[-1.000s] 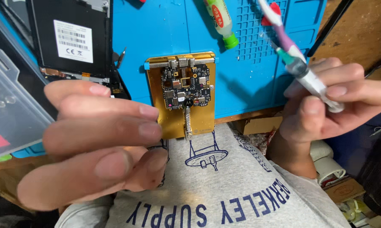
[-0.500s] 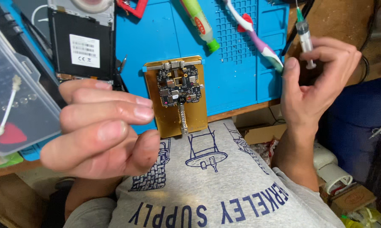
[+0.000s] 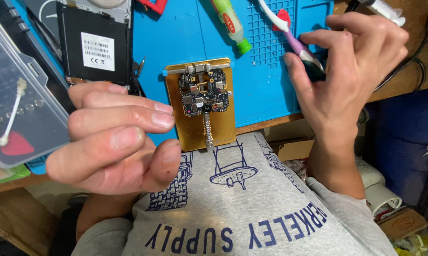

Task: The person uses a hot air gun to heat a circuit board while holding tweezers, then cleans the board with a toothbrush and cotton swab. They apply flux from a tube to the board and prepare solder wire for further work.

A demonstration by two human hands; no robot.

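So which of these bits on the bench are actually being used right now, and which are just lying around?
In use:
- right hand, fingers on the purple-handled brush
- syringe at that hand's fingertips
- circuit board clamped on the gold holder
- left hand, holding nothing

Lying about:
- green-capped tube
- opened phone body
- cotton swab on the clear plastic case
- blue mat
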